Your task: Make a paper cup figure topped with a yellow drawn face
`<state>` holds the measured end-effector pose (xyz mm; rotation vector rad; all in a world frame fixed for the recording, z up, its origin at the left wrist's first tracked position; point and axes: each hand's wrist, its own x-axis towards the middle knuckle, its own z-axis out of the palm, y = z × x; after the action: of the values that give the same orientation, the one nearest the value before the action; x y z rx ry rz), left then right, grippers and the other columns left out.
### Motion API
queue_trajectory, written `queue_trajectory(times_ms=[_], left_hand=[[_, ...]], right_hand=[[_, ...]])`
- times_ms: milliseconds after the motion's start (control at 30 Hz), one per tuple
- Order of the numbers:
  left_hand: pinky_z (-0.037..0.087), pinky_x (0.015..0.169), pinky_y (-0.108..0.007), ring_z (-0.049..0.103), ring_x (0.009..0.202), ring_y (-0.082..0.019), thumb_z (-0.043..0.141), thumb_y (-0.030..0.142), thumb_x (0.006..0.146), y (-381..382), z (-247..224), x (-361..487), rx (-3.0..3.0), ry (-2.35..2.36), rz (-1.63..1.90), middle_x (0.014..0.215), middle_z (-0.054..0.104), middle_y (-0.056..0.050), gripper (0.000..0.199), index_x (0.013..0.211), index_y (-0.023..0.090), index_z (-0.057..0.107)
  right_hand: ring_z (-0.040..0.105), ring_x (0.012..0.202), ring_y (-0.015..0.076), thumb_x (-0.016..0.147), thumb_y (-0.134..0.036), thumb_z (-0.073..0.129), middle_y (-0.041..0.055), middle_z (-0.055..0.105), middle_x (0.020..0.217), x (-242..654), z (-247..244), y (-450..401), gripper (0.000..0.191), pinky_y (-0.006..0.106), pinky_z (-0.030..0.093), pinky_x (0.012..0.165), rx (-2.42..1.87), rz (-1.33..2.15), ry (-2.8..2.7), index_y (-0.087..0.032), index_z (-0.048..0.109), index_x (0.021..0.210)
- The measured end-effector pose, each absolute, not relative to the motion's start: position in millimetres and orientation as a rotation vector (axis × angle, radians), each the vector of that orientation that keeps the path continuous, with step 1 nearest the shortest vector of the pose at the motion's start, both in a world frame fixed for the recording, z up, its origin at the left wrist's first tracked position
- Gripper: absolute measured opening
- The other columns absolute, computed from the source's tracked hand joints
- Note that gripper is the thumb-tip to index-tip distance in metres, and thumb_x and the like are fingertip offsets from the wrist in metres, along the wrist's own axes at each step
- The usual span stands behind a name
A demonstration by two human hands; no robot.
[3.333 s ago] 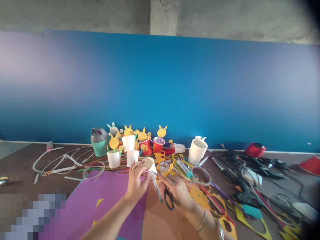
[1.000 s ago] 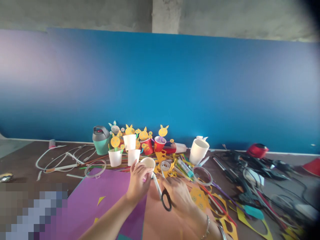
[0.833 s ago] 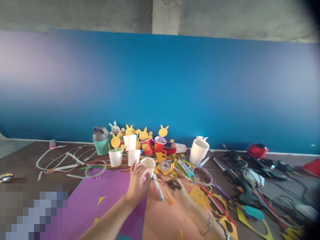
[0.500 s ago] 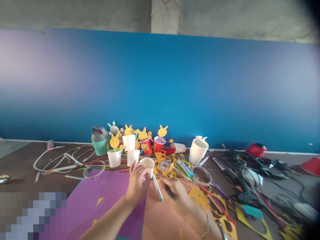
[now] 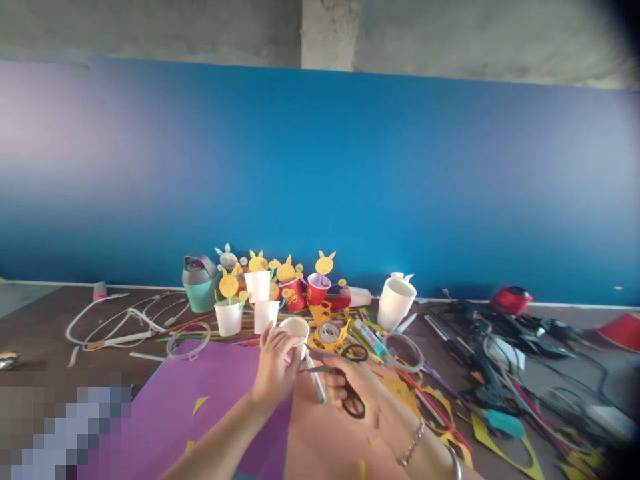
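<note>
My left hand (image 5: 277, 360) is closed around the side of a white paper cup (image 5: 297, 325), its open rim facing up. A small pink patch shows under the fingers, too hidden to name. In my right hand (image 5: 357, 383) is a pair of black-handled scissors (image 5: 355, 352). Its blades stand apart and point left towards the cup and my left fingers. Between the hands a white marker with a green end (image 5: 316, 380) lies slanted over the orange paper (image 5: 320, 440). Purple paper (image 5: 215, 400) lies beneath my left arm.
Behind the hands stand paper cups with yellow animal-faced cutouts (image 5: 229, 285). A roll of tape (image 5: 330, 331), a glue tube (image 5: 369, 337) and yellow scraps lie to the right. White stacked cups (image 5: 397, 301), black glue guns with cables (image 5: 487, 377) and a green-grey container (image 5: 200, 283) are around.
The scissors in my right hand have turned and opened, their blades now spread near the cup. My left hand and the cup stay in place.
</note>
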<state>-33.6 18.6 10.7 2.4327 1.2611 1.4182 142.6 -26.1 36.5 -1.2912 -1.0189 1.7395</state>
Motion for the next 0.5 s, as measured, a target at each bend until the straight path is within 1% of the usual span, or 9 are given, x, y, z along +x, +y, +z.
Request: queue_trajectory(times_ms=[33,100,167,233,300,333,400,467,500], left_hand=[[0.028,0.108,-0.052,0.062,0.088,-0.020,0.052,0.014,0.084,19.0,10.3,-33.4,2.431,1.265,1.415,0.084,0.071,-0.001,0.018,0.089,0.024,0.066],[0.029,0.108,-0.052,0.063,0.088,-0.020,0.052,0.014,0.084,19.6,9.4,-33.0,2.423,1.277,1.420,0.084,0.071,-0.001,0.017,0.088,0.024,0.066],[0.030,0.107,-0.050,0.062,0.088,-0.021,0.053,0.015,0.084,18.7,9.3,-31.9,2.423,1.275,1.423,0.084,0.070,-0.002,0.015,0.086,0.023,0.065],[0.031,0.106,-0.049,0.062,0.089,-0.021,0.053,0.015,0.084,16.2,10.7,-30.1,2.449,1.241,1.408,0.082,0.070,-0.001,0.015,0.086,0.024,0.065],[0.030,0.107,-0.048,0.062,0.090,-0.020,0.053,0.015,0.085,13.1,13.2,-28.2,2.482,1.202,1.388,0.081,0.071,-0.001,0.016,0.087,0.025,0.066],[0.029,0.107,-0.048,0.062,0.090,-0.020,0.053,0.016,0.086,11.8,14.4,-27.5,2.493,1.191,1.390,0.081,0.071,-0.001,0.016,0.088,0.025,0.066],[0.028,0.107,-0.048,0.062,0.089,-0.020,0.053,0.017,0.087,10.6,16.0,-26.9,2.497,1.194,1.408,0.081,0.071,-0.001,0.015,0.089,0.025,0.066],[0.027,0.107,-0.048,0.062,0.089,-0.020,0.053,0.019,0.089,10.9,16.1,-27.5,2.501,1.212,1.405,0.081,0.071,0.000,0.015,0.091,0.026,0.066],[0.027,0.107,-0.049,0.062,0.089,-0.020,0.053,0.020,0.089,11.5,15.8,-28.1,2.508,1.221,1.393,0.081,0.071,0.000,0.016,0.092,0.026,0.067]], right_hand=[[0.031,0.042,0.0105,0.086,-0.039,0.049,-0.0058,0.034,0.050,143.1,34.6,-26.6,0.029,0.024,0.033,0.043,-1.329,1.644,-1.100,-0.022,0.047,0.062],[0.042,0.050,0.0135,0.088,-0.037,0.045,-0.0018,0.046,0.056,143.9,30.9,-30.4,0.025,0.027,0.040,0.051,-1.377,1.290,-1.382,-0.022,0.058,0.072],[0.052,0.063,0.0176,0.085,-0.027,0.047,0.0021,0.057,0.068,145.2,29.5,-36.1,0.021,0.030,0.044,0.063,-1.375,0.856,-1.759,-0.022,0.066,0.094],[0.056,0.072,0.0216,0.079,-0.018,0.049,0.0052,0.062,0.078,147.3,31.2,-41.4,0.041,0.034,0.043,0.070,-1.407,0.498,-2.075,-0.022,0.062,0.117],[0.057,0.076,0.0242,0.074,-0.015,0.049,0.0078,0.063,0.083,149.8,35.2,-44.7,0.057,0.035,0.042,0.071,-1.463,0.264,-2.245,-0.021,0.055,0.131],[0.058,0.078,0.0249,0.074,-0.015,0.048,0.0088,0.063,0.086,150.7,37.4,-45.3,0.060,0.035,0.042,0.071,-1.482,0.203,-2.273,-0.021,0.052,0.134],[0.058,0.078,0.0246,0.075,-0.016,0.048,0.0088,0.063,0.086,151.7,40.9,-44.7,0.062,0.035,0.041,0.071,-1.491,0.207,-2.277,-0.022,0.050,0.137],[0.057,0.076,0.0236,0.074,-0.017,0.049,0.0071,0.063,0.081,151.1,42.2,-42.0,0.058,0.033,0.039,0.070,-1.490,0.369,-2.179,-0.024,0.056,0.131],[0.055,0.074,0.0230,0.073,-0.018,0.051,0.0060,0.063,0.078,150.2,42.1,-40.1,0.052,0.033,0.039,0.069,-1.480,0.563,-2.055,-0.026,0.061,0.124]])
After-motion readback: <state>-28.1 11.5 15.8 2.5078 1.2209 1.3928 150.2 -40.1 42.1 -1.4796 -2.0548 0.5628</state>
